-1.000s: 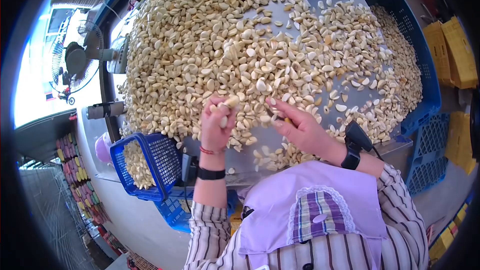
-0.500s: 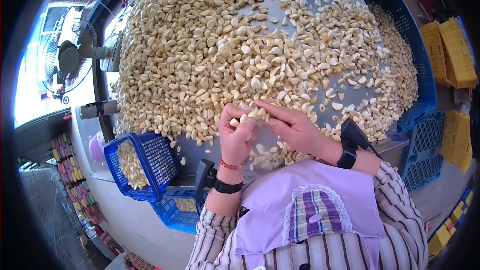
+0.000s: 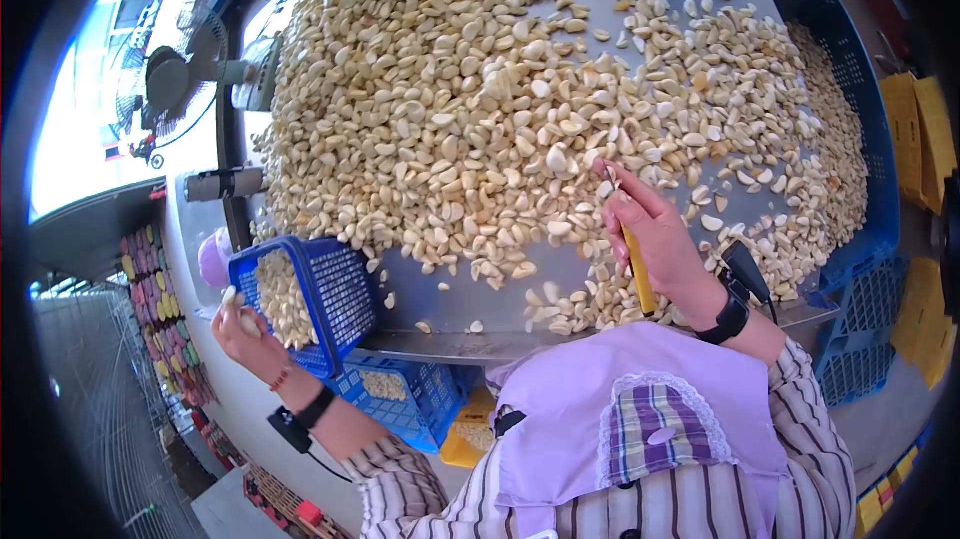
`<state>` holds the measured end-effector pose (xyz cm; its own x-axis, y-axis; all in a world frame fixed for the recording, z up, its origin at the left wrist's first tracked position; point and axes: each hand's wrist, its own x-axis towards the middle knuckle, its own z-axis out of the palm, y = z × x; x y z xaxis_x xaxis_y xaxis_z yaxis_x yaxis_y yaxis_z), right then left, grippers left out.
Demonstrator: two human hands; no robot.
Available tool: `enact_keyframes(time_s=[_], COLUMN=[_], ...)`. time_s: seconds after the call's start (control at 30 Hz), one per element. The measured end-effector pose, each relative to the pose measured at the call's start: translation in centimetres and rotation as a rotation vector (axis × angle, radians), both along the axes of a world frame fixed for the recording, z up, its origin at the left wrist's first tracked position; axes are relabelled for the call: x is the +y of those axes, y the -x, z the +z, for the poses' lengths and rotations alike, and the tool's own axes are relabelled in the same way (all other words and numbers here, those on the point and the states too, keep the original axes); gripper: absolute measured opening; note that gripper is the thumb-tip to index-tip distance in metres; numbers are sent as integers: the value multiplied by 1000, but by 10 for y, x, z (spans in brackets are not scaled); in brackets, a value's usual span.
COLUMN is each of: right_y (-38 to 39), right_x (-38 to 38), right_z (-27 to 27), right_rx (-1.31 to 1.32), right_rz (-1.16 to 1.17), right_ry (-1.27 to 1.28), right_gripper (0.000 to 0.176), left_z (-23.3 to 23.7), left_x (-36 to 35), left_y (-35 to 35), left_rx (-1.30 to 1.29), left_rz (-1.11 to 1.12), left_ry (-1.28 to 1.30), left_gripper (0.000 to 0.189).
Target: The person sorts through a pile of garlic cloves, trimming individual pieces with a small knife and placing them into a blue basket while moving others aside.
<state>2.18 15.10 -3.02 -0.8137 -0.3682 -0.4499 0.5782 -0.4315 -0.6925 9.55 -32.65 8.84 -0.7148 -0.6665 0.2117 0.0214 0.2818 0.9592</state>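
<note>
Peeled garlic cloves (image 3: 430, 129) lie in a wide heap over the metal table (image 3: 450, 294). At the near left, my left hand (image 3: 248, 344) is beside a blue basket (image 3: 340, 289) partly filled with cloves, its fingers closed around garlic cloves (image 3: 231, 297). My right hand (image 3: 655, 239), at the near edge of the heap, grips a small knife by its yellow handle (image 3: 637, 274). The knife's blade is mostly hidden by the fingers. A small pile of cloves (image 3: 570, 309) sits left of the handle, by the table edge.
Below the table edge are a lighter blue crate (image 3: 425, 394) and a yellow container (image 3: 465, 444). A large blue crate (image 3: 850, 69) of garlic stands on the right, near yellow crates (image 3: 905, 139). A fan (image 3: 175, 79) is at the left.
My left hand has moved from the middle of the heap's near edge to the blue basket, carrying cloves. My right hand has turned, and its yellow-handled knife now shows. The view has shifted slightly.
</note>
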Motion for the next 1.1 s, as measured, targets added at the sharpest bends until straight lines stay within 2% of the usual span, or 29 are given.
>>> enact_keyframes(time_s=[0.03, 0.07, 0.13, 0.2, 0.23, 0.27, 0.3, 0.37, 0.43, 0.53, 0.57, 0.63, 0.67, 0.7, 0.77, 0.8, 0.83, 0.9, 0.93, 1.0, 1.03, 1.1], right_y=[-1, -2, -4, -5, -6, -6, -7, -8, -10, -12, -12, -12, -13, -14, -16, -17, -18, -19, -20, -20, -20, -19], right_x=[-3, -6, -9, -12, -13, -14, -15, -13, -9, -6, -8, -11, -13, -14, -15, -16, -17, -17, -17, -14, -12, -10], right_z=[1, 3, 0, -1, -1, -1, -1, 1, 2, 3, 3, -2, -3, -3, -1, -2, -3, -2, 0, 2, 2, 2], right_rx=[1, -15, -2, 1, 3, -8, -3, -14, 7, 25, 32, 32, 26, 26, 16, 17, 22, 29, 31, 32, 34, 35], right_rz=[11, 53, 122, 134, 137, 123, 130, 117, 127, 112, 100, 123, 142, 145, 186, 193, 196, 204, 221, 233, 225, 210], right_ry=[12, -6, -27, -41, -58, -62, -62, -59, -88, -122, -117, -134, -157, -156, -169, -170, -162, -162, -168, -174, -190, -202], right_gripper=[44, 44, 44, 44, 44, 44, 44, 44, 44, 45, 45, 44, 44, 44, 44, 44, 43, 42, 41, 40, 39, 38], left_z=[7, 7, 3, -12, -21, -35, -55, -102, -146, -151, -144, -121, -110, -111, -117, -117, -128, -157, -157, -155, -150, -132], left_x=[-7, -11, 0, 55, 93, 116, 129, 139, 124, 123, 126, 137, 146, 148, 149, 145, 135, 111, 107, 97, 91, 84], left_y=[0, -1, 3, 18, 26, 31, 34, 35, 27, 20, 13, 3, 0, 1, 10, 19, 27, 35, 37, 41, 39, 34], left_rx=[-278, -276, -520, -330, -478, -534, -584, -809, -840, -780, -780, -1078, -1023, -1023, -675, -664, -666, -703, -700, -765, -766, -547], left_rz=[275, 286, 276, 214, 165, 12, -186, -399, -463, -367, -366, -874, -1038, -1035, -502, -349, -342, -423, -421, -513, -515, -465], left_ry=[270, 279, 1731, 1357, 1061, 855, 863, 866, 887, 170, 170, 31, 212, 212, 869, 943, 938, 1124, 1120, 937, 937, -219], left_gripper=[27, 27, 29, 30, 26, 24, 27, 28, 25, 18, 18, 21, 16, 16, 13, 9, 9, 14, 14, 20, 20, 24])
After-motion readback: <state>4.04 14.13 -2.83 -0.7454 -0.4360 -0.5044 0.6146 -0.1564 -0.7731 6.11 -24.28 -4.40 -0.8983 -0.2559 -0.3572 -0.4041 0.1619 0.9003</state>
